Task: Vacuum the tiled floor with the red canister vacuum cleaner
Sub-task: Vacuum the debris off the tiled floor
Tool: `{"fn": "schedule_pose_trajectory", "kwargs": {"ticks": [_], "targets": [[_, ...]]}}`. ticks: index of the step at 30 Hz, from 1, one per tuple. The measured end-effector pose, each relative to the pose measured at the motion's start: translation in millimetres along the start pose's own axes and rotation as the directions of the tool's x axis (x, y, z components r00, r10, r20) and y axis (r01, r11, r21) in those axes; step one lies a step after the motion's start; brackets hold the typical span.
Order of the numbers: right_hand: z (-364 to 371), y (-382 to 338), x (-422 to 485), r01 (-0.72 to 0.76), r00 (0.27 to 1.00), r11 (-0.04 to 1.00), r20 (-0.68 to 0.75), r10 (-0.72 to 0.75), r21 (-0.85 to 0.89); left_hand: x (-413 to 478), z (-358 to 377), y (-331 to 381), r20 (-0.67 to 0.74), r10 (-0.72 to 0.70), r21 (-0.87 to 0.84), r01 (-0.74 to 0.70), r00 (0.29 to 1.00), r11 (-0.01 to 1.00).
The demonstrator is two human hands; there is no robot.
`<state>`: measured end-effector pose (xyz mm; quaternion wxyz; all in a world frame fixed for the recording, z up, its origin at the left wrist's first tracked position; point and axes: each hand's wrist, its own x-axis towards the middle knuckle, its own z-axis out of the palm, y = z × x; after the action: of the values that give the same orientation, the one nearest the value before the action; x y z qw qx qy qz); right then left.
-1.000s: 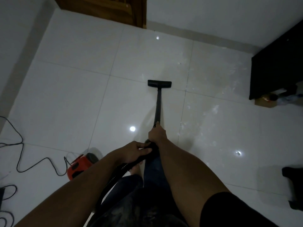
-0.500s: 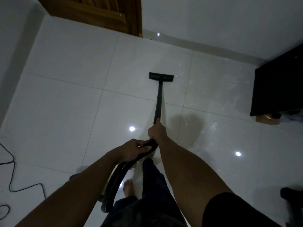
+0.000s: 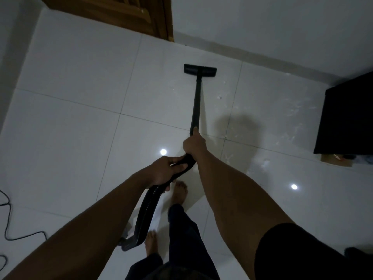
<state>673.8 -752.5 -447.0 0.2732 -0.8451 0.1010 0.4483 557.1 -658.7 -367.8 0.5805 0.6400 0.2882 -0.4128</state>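
Clearly mid-job: right hand [image 3: 193, 145] wrapped around the black wand [image 3: 196, 102], left hand [image 3: 164, 170] closed on the hose handle [image 3: 182, 165]. Floor head [image 3: 200, 69] flat on the tiled floor [image 3: 80, 81] near the far wall. Whitish dust patches [image 3: 268, 110] to the right look undone. Red canister out of view.

- The right hand [image 3: 194, 145] sits ahead of the left hand [image 3: 163, 171], both on the wand [image 3: 196, 102].
- The floor head [image 3: 200, 69] lies on the floor [image 3: 80, 81] far beyond the right hand, near the wall [image 3: 262, 23].
- The hose [image 3: 147, 211] trails back below the left hand, left of the feet.
- A door [image 3: 121, 15] stands far ahead, left of both hands.
- A cabinet [image 3: 349, 118] stands well right of the right hand.
- A cable [image 3: 12, 237] lies far left, behind the left hand.
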Motion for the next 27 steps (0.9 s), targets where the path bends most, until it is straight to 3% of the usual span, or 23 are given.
{"fn": "schedule_pose_trajectory", "kwargs": {"ticks": [5, 14, 27], "targets": [[-27, -28, 40, 0.036, 0.999, 0.998, -0.025, -0.037, -0.053, 29, -13, 30, -0.061, 0.031, -0.036, -0.033, 0.998, 0.999], [-39, -55, 59, 0.042, 0.997, 0.998, -0.059, -0.04, 0.037, 38, -29, 52, -0.13, 0.07, -0.013, -0.072, 0.989, 0.997], [44, 36, -37, 0.017, 0.994, 0.964, -0.106, 0.012, 0.267, -43, 16, -38, -0.072, 0.009, 0.176, 0.004, 0.997, 0.984]]}}
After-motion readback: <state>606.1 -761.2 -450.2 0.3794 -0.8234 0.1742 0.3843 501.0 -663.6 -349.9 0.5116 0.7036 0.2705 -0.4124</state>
